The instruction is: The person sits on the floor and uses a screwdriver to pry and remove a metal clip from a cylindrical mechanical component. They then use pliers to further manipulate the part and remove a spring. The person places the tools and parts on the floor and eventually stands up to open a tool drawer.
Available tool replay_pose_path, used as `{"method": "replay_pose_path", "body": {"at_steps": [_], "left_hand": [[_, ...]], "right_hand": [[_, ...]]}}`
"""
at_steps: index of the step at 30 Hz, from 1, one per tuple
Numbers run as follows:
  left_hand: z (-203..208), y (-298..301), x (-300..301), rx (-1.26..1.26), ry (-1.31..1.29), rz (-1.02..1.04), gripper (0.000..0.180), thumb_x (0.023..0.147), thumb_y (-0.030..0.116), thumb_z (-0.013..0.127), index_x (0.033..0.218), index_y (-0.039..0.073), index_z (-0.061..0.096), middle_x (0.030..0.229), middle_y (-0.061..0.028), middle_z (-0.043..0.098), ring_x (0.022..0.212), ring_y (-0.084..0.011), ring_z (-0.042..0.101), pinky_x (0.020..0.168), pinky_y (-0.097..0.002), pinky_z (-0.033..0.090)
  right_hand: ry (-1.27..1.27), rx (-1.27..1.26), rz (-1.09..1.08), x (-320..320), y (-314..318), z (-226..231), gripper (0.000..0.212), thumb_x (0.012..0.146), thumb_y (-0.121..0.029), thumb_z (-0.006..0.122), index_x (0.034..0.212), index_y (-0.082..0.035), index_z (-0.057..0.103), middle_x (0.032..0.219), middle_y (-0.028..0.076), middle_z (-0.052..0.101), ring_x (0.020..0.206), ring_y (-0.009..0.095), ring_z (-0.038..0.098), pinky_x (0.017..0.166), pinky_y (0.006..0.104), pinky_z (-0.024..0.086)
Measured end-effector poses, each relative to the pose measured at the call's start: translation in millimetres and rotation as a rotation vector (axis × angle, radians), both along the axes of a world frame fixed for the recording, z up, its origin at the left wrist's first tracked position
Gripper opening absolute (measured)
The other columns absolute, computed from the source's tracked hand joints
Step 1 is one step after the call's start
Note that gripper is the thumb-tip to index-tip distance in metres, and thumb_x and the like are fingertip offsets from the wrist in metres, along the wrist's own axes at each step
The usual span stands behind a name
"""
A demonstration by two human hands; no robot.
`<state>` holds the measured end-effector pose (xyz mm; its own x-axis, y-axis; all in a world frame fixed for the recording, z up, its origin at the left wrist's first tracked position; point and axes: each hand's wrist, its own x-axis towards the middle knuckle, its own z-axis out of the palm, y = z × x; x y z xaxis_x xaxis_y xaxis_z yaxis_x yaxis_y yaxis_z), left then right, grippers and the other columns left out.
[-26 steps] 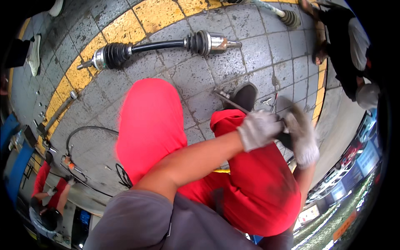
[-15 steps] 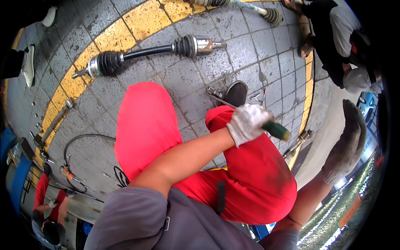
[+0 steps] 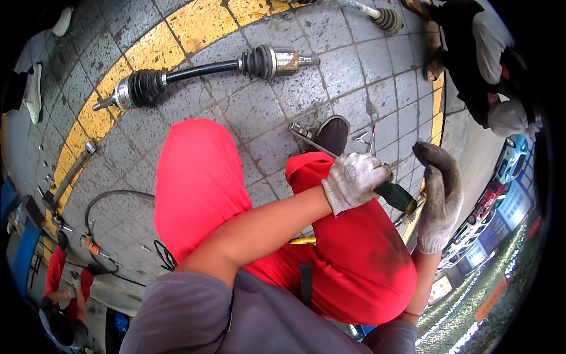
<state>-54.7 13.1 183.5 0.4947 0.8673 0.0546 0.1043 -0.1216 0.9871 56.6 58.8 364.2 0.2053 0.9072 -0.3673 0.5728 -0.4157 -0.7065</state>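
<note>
In the head view, the left hand (image 3: 356, 179) sits at 3 o'clock, its gloved fingers wrapped tightly around a green-handled tool (image 3: 397, 197). The tool's handle points toward 4 o'clock and its thin metal shaft runs toward 11 o'clock, past the person's dark shoe (image 3: 332, 137), to a metal fitting (image 3: 301, 131); whether shaft and fitting touch cannot be told. The right hand (image 3: 439, 200), also gloved, stands farther out at 3 o'clock, just beside the handle's end, its grip wide: fingers extended, thumb apart.

On the tiled floor (image 3: 348, 76), an axle shaft (image 3: 203, 70) with black ribbed boots lies at 11 o'clock, a long bar (image 3: 73, 172) at 9, and an orange tool (image 3: 88, 243) at 8. At 2 o'clock another person (image 3: 463, 65) crouches.
</note>
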Motion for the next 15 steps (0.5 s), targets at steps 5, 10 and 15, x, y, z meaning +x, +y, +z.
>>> {"method": "replay_pose_path", "body": {"at_steps": [5,10,15], "left_hand": [[1,2,-4,0.067,-0.036,0.042,0.030,0.073,0.017,0.078,0.102,0.016,0.074,0.084,-0.0092,0.069,0.082,-0.0353,0.072,0.068,-0.0507,0.056],[-3,0,0,0.103,-0.080,0.093,0.033,0.072,0.015,0.079,0.104,0.016,0.075,0.082,-0.0078,0.068,0.078,-0.0341,0.071,0.066,-0.0487,0.055],[-7,19,-6,0.082,-0.134,0.202,0.026,0.073,0.018,0.083,0.098,0.015,0.074,0.081,-0.0088,0.070,0.078,-0.0336,0.072,0.069,-0.0469,0.057]], "right_hand": [[0.052,-0.254,-0.035,-13,-5,-6,0.033,0.105,-0.009,0.056,0.134,0.006,0.065,0.129,0.015,0.070,0.116,0.020,0.065,0.105,0.0343,0.050],[-0.082,-0.241,0.086,-4,-1,-5,0.034,0.105,-0.009,0.053,0.133,0.005,0.067,0.126,0.013,0.072,0.114,0.020,0.066,0.108,0.0335,0.048],[-0.538,0.349,0.426,-5,28,52,0.033,0.106,-0.009,0.050,0.131,0.005,0.069,0.126,0.014,0.073,0.114,0.024,0.068,0.107,0.0364,0.050]]}}
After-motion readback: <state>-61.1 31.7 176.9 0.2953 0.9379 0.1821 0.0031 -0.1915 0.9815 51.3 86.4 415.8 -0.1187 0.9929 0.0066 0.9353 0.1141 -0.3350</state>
